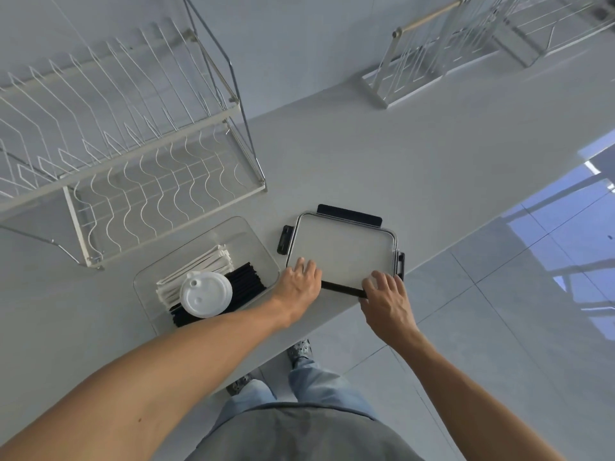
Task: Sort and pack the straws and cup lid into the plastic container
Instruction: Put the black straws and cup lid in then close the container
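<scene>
While both arms reach forward in the head view, the left hand (299, 282) rests with spread fingers on the near left corner of the container lid (342, 252), and the right hand (386, 297) presses its fingertips on the near right corner; neither hand closes around anything, both lie fairly wide and flat against the lid. That lid is clear with black latches (286, 240) folded out along its edges, and it lies flat on the pale grey countertop (366, 154), close to the counter's near edge. Just beside it to the left sits the clear plastic container (263, 247), open at the top. Inside it, white paper-wrapped straws (196, 267) lie bundled along the far side, black straws (246, 281) lie packed beside them, and a white cup lid (206, 294) rests on top of both bundles. Behind the container stands a white wire dish rack (133, 161) with a metal frame, occupying the left part of the counter. Further back to the right, a second white wire stand (419, 61) with a wooden handle stands against the plain pale wall. Beyond the counter's edge the glossy tiled floor (499, 311) reflects bright window light, and the person's jeans and shoes show below.
</scene>
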